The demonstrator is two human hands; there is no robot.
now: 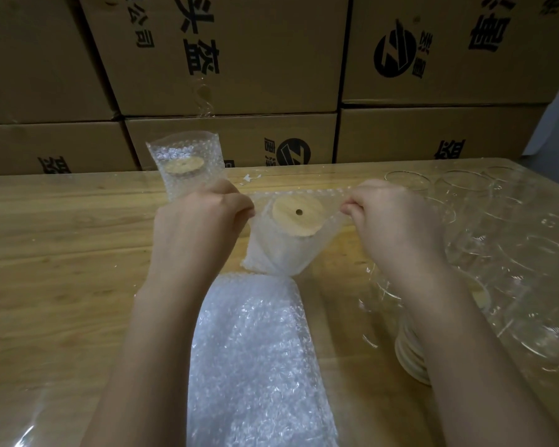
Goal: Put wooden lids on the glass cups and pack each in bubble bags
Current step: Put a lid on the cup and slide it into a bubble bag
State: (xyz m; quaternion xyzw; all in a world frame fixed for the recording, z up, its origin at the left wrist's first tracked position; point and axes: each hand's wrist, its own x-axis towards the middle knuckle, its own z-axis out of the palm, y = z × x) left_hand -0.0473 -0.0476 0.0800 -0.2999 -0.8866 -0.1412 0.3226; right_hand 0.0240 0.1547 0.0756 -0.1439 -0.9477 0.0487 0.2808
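Wooden lid (298, 216) with a small centre hole sits on a cup inside the bubble bag (278, 253) I hold at mid-counter. My left hand (200, 217) pinches the bag's left top edge, fingers curled. My right hand (394, 214) pinches the right top edge the same way. Bag mouth is stretched wide between both hands, lid visible through the opening. Bag bottom rests on the counter (62, 237), touching the far end of a pile of flat bubble bags (255, 350) that runs toward me between my forearms. Glass of the cup itself is hard to make out through the wrap. Behind my left hand stands a packed cup (188, 166), upright, its own lid showing through the bubble wrap. Right side of the counter: a group of bare glass cups (513, 240), upright, close together. Stack of spare lids (410, 353) just beside my right forearm, partly hidden by it. Cardboard boxes (239, 59) with black print are stacked behind the counter.
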